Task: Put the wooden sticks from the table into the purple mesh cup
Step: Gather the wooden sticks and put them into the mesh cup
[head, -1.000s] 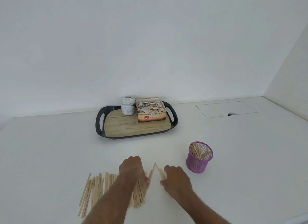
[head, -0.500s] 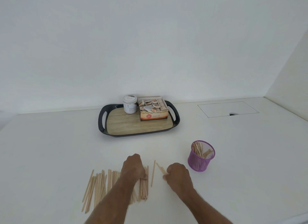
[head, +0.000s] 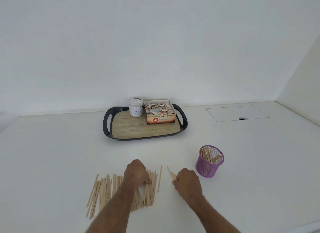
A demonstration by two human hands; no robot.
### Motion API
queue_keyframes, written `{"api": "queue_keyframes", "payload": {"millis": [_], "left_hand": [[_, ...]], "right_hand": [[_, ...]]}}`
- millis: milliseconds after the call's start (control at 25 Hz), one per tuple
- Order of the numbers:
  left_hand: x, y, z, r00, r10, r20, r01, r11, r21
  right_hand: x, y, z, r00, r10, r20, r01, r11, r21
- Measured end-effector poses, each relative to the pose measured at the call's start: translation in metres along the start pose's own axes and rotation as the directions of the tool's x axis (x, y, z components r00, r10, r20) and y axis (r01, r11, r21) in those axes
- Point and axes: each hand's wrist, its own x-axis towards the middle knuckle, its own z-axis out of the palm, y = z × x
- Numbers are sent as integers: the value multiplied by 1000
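Several thin wooden sticks lie in a loose row on the white table near its front edge. My left hand rests curled on the right part of that row, fingertips touching sticks. One single stick lies alone just right of the pile. My right hand is closed around a few sticks whose tips poke out toward the upper left. The purple mesh cup stands upright to the right of that hand, with several sticks inside.
A black-rimmed tray with a wood-pattern floor sits behind, holding a white jar and an open tea box. A rectangular hatch is set into the table at the back right. White walls close the back and right.
My right hand has pulled a few sticks away from the pile and closed on them. The left hand stays on the pile. The view has shifted slightly.
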Motion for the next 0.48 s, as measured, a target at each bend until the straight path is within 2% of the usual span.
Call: {"api": "queue_keyframes", "payload": {"millis": [200,360,480], "left_hand": [[3,1,-1,999,11,-35,-12,1000,-25],[7,6,-3,999,-12,-44,5,987,-161],[9,9,-4,999,-3,-36,-5,978,-209]], "right_hand": [[-2,-5,4,999,-39,-35,36,997,-62],[-9,-9,12,992,-124,-32,116,975,-190],[-4,-7,8,998,-62,-2,61,990,-126]]}}
